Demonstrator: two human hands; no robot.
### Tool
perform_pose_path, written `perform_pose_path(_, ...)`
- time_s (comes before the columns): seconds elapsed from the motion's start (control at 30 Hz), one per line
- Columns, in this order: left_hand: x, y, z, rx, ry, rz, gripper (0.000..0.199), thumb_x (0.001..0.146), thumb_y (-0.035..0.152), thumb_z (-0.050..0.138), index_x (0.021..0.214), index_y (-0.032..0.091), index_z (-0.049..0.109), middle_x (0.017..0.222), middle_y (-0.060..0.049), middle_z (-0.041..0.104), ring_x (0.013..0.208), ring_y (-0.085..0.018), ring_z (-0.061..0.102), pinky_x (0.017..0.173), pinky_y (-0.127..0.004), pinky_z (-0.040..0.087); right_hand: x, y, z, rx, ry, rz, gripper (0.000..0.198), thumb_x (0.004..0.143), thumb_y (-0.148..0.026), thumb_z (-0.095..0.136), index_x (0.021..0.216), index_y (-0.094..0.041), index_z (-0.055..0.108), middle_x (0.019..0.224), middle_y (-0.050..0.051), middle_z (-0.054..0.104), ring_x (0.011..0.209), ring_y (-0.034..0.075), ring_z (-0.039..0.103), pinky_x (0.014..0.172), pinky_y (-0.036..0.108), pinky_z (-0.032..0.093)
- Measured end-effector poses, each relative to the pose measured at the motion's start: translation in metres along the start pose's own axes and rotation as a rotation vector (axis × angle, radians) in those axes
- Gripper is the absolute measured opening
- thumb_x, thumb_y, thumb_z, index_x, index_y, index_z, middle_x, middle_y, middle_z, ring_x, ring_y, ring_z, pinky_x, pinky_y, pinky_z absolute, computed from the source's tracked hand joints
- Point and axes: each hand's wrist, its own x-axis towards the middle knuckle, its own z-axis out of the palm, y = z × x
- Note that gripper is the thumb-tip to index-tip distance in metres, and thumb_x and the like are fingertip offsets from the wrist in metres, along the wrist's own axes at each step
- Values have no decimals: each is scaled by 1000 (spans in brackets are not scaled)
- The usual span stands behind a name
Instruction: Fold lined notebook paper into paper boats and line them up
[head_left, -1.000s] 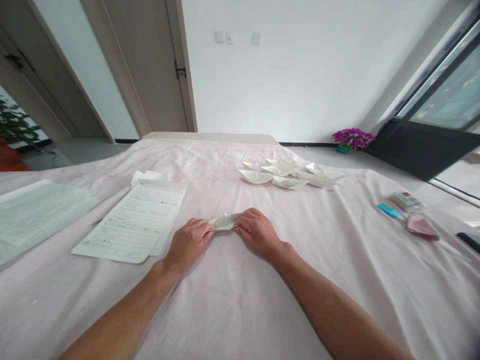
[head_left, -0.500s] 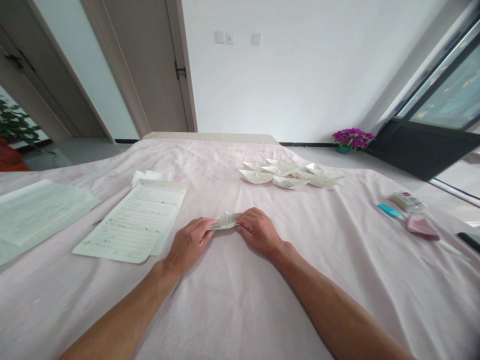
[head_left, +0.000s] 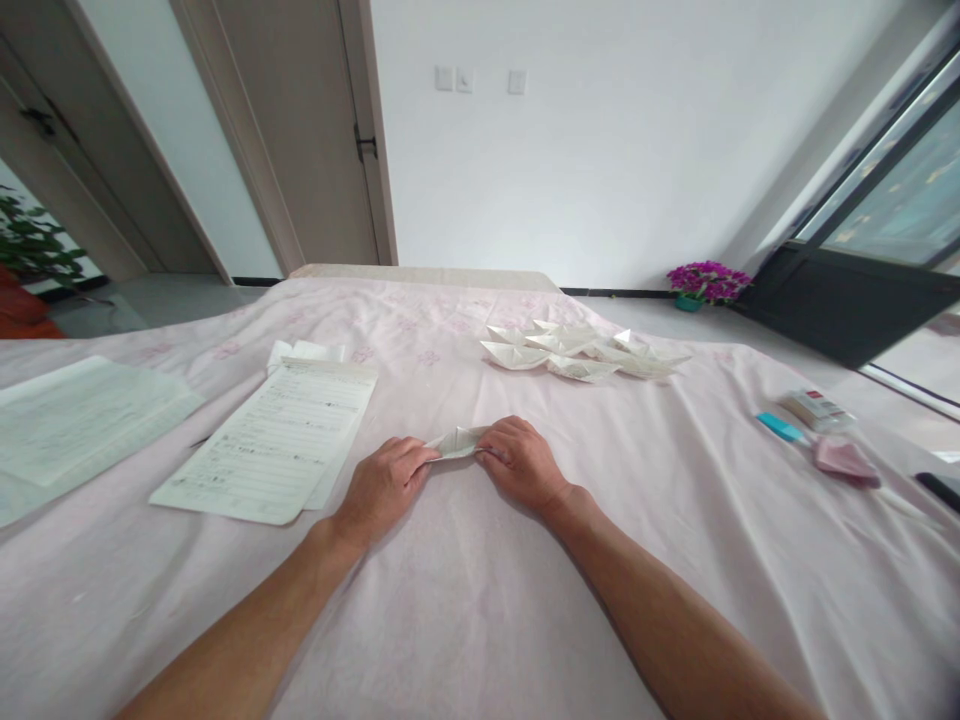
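Observation:
A small white paper boat [head_left: 457, 443] with a pointed middle peak is stretched between my two hands, low over the pink cloth. My left hand [head_left: 388, 486] pinches its left end, and my right hand [head_left: 524, 462] grips its right end. The fingers of both hands are closed and cover the boat's tips. Beyond my right hand, several folded paper boats [head_left: 581, 350] sit in a cluster on the cloth. Left of my left hand lies a stack of written paper sheets [head_left: 259, 450].
The pale pink cloth [head_left: 457, 620] covers the table. More sheets [head_left: 82, 420] lie at the far left. On the right are a blue object [head_left: 780, 427], a plastic-wrapped pack [head_left: 819, 409], a pink object [head_left: 846, 458] and a dark object [head_left: 939, 490] at the edge.
The whole view has shifted slightly. Both hands still hold the boat's ends in nearly the same pose.

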Motion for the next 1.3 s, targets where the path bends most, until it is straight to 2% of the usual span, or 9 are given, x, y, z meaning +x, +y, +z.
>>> perform_pose_path(0.43,-1,-2,2,6,-17,-16,20,88,11,58,102,23,68,94,-3,69,89,-18,62,76,-29,50,-2,1,1,1,-1,6,8,86,-16,64,80,-21,65,81,3,67,85,19,58,83,33,43)
perform_pose_path(0.77,-1,0,1,16,37,-17,16,86,10,60,93,21,69,87,-2,71,83,-17,64,71,-27,51,0,-2,-1,-6,10,-6,9,86,-15,64,80,-21,65,83,3,68,87,19,58,85,35,43)
perform_pose_path(1.1,-3,-3,2,-30,55,-26,18,89,11,55,99,21,67,91,-3,70,86,-17,66,75,-27,52,-1,0,-2,35,31,-12,10,85,-13,62,88,-22,66,89,4,68,89,20,58,86,36,43)
perform_pose_path(1.3,-2,1,-1,-41,94,-50,23,88,10,54,107,22,60,99,-3,70,90,-18,68,78,-29,53,-3,-2,-1,56,48,-5,15,83,-12,64,94,-22,65,92,4,67,89,20,58,85,35,43)
